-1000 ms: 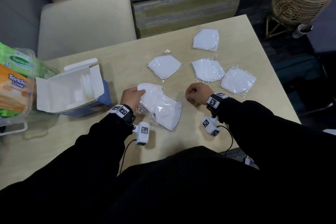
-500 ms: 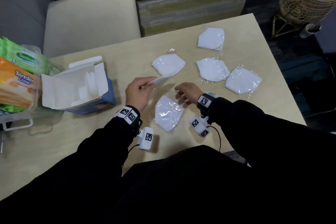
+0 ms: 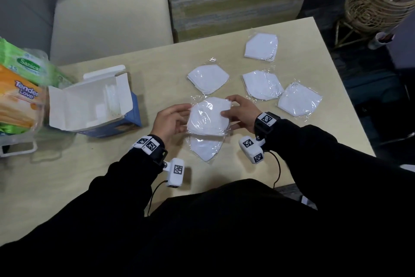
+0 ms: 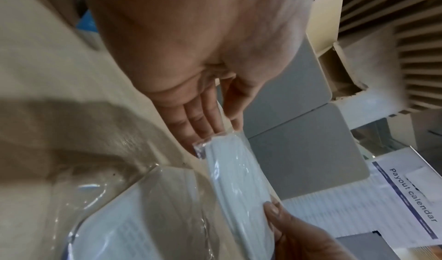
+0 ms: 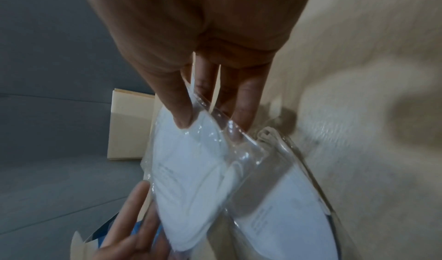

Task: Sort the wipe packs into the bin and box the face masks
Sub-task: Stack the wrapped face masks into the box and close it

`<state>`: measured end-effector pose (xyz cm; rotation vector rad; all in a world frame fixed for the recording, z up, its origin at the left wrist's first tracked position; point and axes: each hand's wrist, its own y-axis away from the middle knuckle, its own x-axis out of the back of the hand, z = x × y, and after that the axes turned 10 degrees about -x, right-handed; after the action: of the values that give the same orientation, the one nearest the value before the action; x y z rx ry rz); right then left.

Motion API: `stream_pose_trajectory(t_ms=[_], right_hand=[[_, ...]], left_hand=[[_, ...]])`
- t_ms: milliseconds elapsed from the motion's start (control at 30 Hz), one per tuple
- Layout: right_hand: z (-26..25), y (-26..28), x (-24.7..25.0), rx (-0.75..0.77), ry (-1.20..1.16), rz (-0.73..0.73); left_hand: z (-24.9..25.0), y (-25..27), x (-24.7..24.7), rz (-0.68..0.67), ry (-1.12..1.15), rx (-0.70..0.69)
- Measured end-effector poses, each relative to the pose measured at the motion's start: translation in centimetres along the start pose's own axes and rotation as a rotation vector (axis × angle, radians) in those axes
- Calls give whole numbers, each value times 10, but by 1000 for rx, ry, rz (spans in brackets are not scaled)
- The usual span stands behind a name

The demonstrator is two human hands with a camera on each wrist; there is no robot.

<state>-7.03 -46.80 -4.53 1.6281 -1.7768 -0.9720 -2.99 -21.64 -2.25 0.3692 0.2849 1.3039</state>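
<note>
— So, which step is this?

— Boxing the masks, I'd say. Both hands hold one white folded face mask in a clear plastic sleeve [image 3: 208, 117] above the pale wooden table [image 3: 67, 175]. The left hand [image 3: 169, 120] grips its left edge, thumb over the top and fingers beneath; the right hand [image 3: 241, 111] pinches the right edge the same way.

— And the rest?

— A second sleeved mask [image 3: 205, 148] lies on the table directly below the held one, and four more sleeved masks [image 3: 261, 84] are spread beyond the hands. The open white-and-blue cardboard box [image 3: 94, 103] lies to the left, well apart. The green and orange wipe packs [image 3: 16, 88] already sit in the clear plastic bin [image 3: 18, 148] at the left edge.

— Next move?

— Probably carry the mask left and slide it edgewise into the box; the slippery sleeve wants a firm pinch.

— What changed from half a second ago?

— Then the left hand alone held it edge-on while the right reached in; now it is turned flat and shared by both.
</note>
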Motion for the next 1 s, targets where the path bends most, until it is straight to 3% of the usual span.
stream_pose_trajectory(t_ms=[400,600,733,833,1000], right_hand=[[-11,2,-8,32,-86,39],[-19,6,-7,-8,74,-115],[-19,6,-10,47,315,-51],[-13,3,-19,23,454,-49],[-6,-2,-23,-26,770,55]], left_hand=[[-5,-6,1,69,-24,30],[-7,-5,-2,29,-8,26],[-9,-3,1,27,-163,30],[-17,-4,6,-4,-318,108],[-35,-5,10,-90,-976,95]])
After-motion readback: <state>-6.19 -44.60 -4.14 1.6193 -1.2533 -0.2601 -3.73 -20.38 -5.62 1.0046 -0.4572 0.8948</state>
